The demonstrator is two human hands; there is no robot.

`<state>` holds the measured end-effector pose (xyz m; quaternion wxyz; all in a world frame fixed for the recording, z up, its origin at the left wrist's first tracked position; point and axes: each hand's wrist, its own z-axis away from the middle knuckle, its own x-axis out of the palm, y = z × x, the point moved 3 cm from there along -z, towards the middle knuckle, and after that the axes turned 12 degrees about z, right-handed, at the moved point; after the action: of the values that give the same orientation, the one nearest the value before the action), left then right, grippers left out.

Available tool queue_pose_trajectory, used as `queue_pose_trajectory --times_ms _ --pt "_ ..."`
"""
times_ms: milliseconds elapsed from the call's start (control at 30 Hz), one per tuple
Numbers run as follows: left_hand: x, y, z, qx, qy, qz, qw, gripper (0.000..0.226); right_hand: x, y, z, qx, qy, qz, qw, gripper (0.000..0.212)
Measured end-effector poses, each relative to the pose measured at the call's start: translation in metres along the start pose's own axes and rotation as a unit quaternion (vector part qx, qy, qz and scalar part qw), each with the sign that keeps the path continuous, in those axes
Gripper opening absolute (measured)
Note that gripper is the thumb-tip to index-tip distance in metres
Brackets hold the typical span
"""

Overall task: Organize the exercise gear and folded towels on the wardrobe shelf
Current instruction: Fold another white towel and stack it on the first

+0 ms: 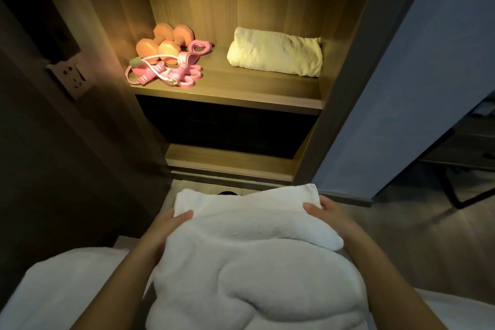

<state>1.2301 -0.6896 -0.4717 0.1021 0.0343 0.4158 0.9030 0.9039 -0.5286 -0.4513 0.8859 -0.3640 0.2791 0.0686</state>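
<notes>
I hold a thick white towel [254, 262], folded and bulging, low in front of me, near my body and not yet on the shelf. My left hand [171, 218] grips its left edge and my right hand [325, 211] grips its right edge. Both thumbs lie on top. The other fingers are hidden under the cloth.

Beyond it stands an open wooden wardrobe, with one lit shelf [241, 94] higher and farther away. On the right of that shelf lies a folded yellow towel [276, 52]. On the left sit orange dumbbells [160, 44], with a tangle of pink jump rope and bands [166, 73] in front of them, near the shelf's front edge. A wall socket [71, 75] is on the dark wall to the left. White bedding [67, 276] shows at the near left.

My judgement of the risks: the top fold looks loose, so it could slip open as I lift. The towel is bulky, so it may slump if stacked on the yellow one. A careless swing leftward could drag the rope off the edge.
</notes>
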Motion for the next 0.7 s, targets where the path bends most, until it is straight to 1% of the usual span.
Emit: queue_pose_trajectory --times_ms 33,67,100,133,167,200,233,267,300,333,400,433,500,533,567,633,667,700 --pt "-0.001 -0.002 -0.005 -0.005 0.006 -0.006 1.0 0.021 0.002 0.002 -0.003 -0.002 0.006 0.001 1.0 0.051" --pt "0.006 -0.008 -0.011 -0.031 0.018 -0.042 0.998 0.023 0.005 0.004 -0.006 -0.007 0.019 0.007 1.0 0.05" --pt "0.01 -0.015 -0.018 -0.058 0.044 -0.114 0.991 0.028 0.007 0.004 -0.006 -0.006 0.019 0.001 1.0 0.049" --pt "0.017 -0.018 -0.021 -0.065 0.068 -0.211 0.973 0.031 0.01 0.007 -0.009 0.001 0.012 -0.001 1.0 0.05" --pt "0.021 -0.021 -0.022 -0.078 0.079 -0.268 0.957 0.028 0.011 0.008 -0.012 0.01 -0.004 -0.007 1.0 0.053" --pt "0.022 -0.021 -0.023 -0.099 0.072 -0.273 0.954 0.023 0.01 0.007 -0.014 0.018 -0.024 -0.024 0.999 0.061" --pt "0.023 -0.022 -0.028 -0.11 0.079 -0.264 0.955 0.022 0.008 0.007 -0.017 0.024 -0.043 -0.041 0.998 0.071" --pt "0.023 -0.023 -0.035 -0.125 0.063 -0.252 0.958 0.022 0.005 0.005 -0.019 0.036 -0.06 -0.042 0.997 0.075" --pt "0.021 -0.023 -0.036 -0.14 0.02 -0.219 0.966 0.024 0.002 0.004 -0.021 0.044 -0.079 -0.022 0.996 0.07" --pt "0.018 -0.021 -0.036 -0.131 0.008 -0.191 0.973 0.029 -0.001 0.002 -0.022 0.047 -0.095 0.004 0.994 0.059" --pt "0.004 -0.013 -0.034 -0.101 0.038 -0.203 0.973 0.032 -0.006 -0.002 -0.026 0.046 -0.114 0.037 0.992 0.044" --pt "-0.002 -0.008 -0.03 -0.102 0.014 -0.192 0.976 0.032 -0.009 -0.003 -0.028 0.045 -0.12 0.037 0.991 0.042" --pt "-0.003 0.009 -0.021 -0.113 -0.071 -0.147 0.98 0.043 -0.012 -0.006 -0.031 0.036 -0.138 -0.006 0.99 0.044" --pt "-0.007 0.021 -0.018 -0.092 -0.098 -0.122 0.983 0.052 -0.015 -0.008 -0.03 0.02 -0.141 -0.029 0.989 0.045" --pt "-0.01 0.036 -0.015 -0.061 -0.109 -0.104 0.987 0.06 -0.02 -0.011 -0.03 -0.006 -0.124 -0.045 0.991 0.044" --pt "-0.012 0.069 -0.006 0.03 -0.113 -0.089 0.989 0.075 -0.037 -0.023 -0.026 -0.073 -0.059 -0.083 0.992 0.036" --pt "-0.011 0.09 0.002 0.082 -0.115 -0.083 0.987 0.078 -0.048 -0.033 -0.024 -0.107 -0.02 -0.108 0.988 0.031" --pt "-0.008 0.113 0.012 0.127 -0.114 -0.074 0.982 0.076 -0.061 -0.046 -0.021 -0.139 0.017 -0.132 0.981 0.027"
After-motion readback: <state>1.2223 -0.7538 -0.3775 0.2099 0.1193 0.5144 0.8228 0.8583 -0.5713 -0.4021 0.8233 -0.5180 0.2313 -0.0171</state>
